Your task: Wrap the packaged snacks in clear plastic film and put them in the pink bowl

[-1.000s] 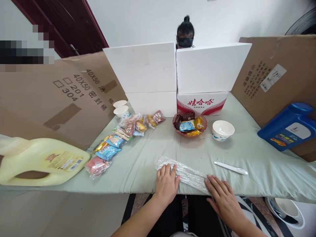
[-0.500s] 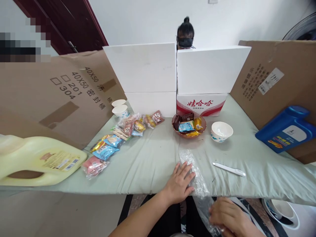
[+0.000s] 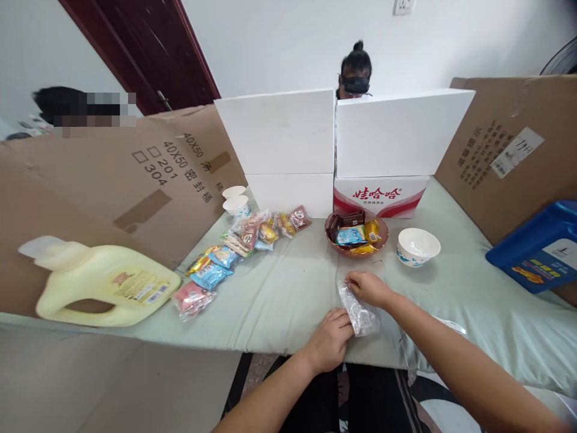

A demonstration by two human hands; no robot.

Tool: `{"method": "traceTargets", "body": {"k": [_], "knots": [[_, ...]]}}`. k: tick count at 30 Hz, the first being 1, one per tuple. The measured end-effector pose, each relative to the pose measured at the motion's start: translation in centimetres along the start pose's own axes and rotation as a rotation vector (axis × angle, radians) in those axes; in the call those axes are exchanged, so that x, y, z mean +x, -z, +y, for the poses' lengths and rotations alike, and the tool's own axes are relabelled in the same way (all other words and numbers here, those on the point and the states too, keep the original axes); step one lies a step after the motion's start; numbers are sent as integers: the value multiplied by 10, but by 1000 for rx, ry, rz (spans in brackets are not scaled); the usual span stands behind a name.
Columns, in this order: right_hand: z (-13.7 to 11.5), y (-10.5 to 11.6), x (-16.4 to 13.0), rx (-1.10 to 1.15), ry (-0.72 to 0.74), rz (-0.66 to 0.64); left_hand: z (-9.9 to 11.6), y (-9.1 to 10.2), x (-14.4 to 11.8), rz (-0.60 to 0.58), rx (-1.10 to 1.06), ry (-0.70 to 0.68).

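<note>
Crinkled strip of clear plastic (image 3: 363,316) handled by two bare hands on the near side of a reddish-brown translucent bowl (image 3: 384,236).

The strip is laid on the pale green cloth (image 3: 279,300), apart from the bowl; its far end, the one nearer the bowl, is pinched in the curled fingers of the right hand (image 3: 367,288), while its left edge is touched by the left hand (image 3: 332,337), placed farther from the bowl; whether anything is gripped by the left cannot be told, its fingertips being partly hidden. The right forearm is extended from the lower right, and a slim white tool (image 3: 453,325), to the near right of the bowl, is partly covered by it. The left forearm is angled up from the bottom edge, wrist low, knuckles bent.
</note>
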State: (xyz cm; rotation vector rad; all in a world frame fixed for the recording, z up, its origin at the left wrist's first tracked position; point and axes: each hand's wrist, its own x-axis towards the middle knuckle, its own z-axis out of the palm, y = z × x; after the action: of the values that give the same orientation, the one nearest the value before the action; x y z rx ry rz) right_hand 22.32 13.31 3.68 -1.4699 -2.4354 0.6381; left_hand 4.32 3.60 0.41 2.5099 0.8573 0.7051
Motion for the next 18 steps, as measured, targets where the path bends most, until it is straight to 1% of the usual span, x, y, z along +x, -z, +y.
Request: {"method": "traceTargets", "body": {"k": [4, 6, 7, 8, 10, 11, 12, 13, 14, 16, 18], "knots": [[-2, -17, -6, -141, -25, 85, -1, -4, -3, 15, 30, -12], [-3, -23, -11, -198, -22, 109, 0, -4, -6, 60, -13, -26], [-4, -25, -13, -223, -17, 117, 1, -2, -7, 124, -48, -13], [-4, -27, -14, -244, -11, 122, 1, 0, -8, 214, -80, 20], [-4, -30, -16, -276, 4, 132, 2, 8, -5, 407, -112, 123], [-4, -31, -16, -288, 11, 137, 1, 13, -1, 464, -110, 165], [-3, -32, -16, -298, 18, 142, 0, 17, 5, 473, -98, 180], [-3, -32, -17, -306, 26, 147, -3, 20, 11, 433, -84, 166], [-2, -33, -16, -313, 34, 150, -6, 22, 18, 365, -67, 138], [-1, -33, -16, -326, 51, 154, -15, 21, 32, 228, -12, 99], [-1, -34, -16, -339, 59, 165, -25, 14, 42, 170, 51, 108]]}}
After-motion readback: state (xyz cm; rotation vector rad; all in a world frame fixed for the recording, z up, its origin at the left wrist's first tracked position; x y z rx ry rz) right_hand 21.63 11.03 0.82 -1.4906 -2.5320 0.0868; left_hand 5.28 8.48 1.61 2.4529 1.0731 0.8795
